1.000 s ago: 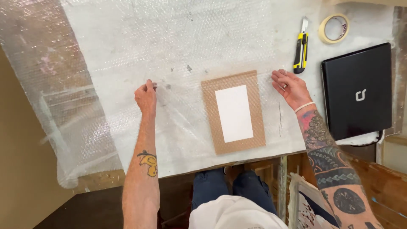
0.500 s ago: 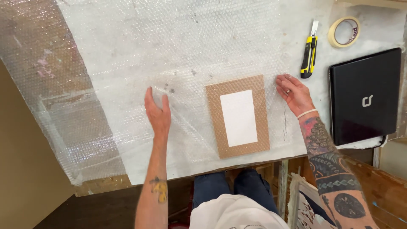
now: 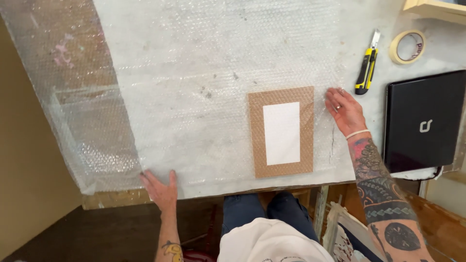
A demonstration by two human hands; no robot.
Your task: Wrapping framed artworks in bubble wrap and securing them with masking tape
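1. The bubble wrap sheet (image 3: 204, 92) lies spread over the pale worktable (image 3: 427, 19), its left part running out past the pale surface onto bare worn wood.
2. The brown frame (image 3: 281, 132) with a white centre lies flat under the wrap near the front edge, right of the middle, long side running away from the person.
3. The left hand (image 3: 161, 187) rests at the front edge of the sheet, well left of the frame. Its fingers are spread flat, palm down; they grip nothing. It appears to pin or smooth the wrap at the edge.
4. The right hand (image 3: 343, 109) lies flat just beside the frame's right side, fingers loosely splayed on the wrap and closed on nothing. This likely keeps the film taut over the frame.
5. A yellow-and-black utility knife (image 3: 366, 68) lies just beyond the right hand; a roll of masking tape (image 3: 407, 47) sits near it. Neither is touched.
6. A closed black laptop (image 3: 424, 121) sits at the right edge, apart from the wrap.
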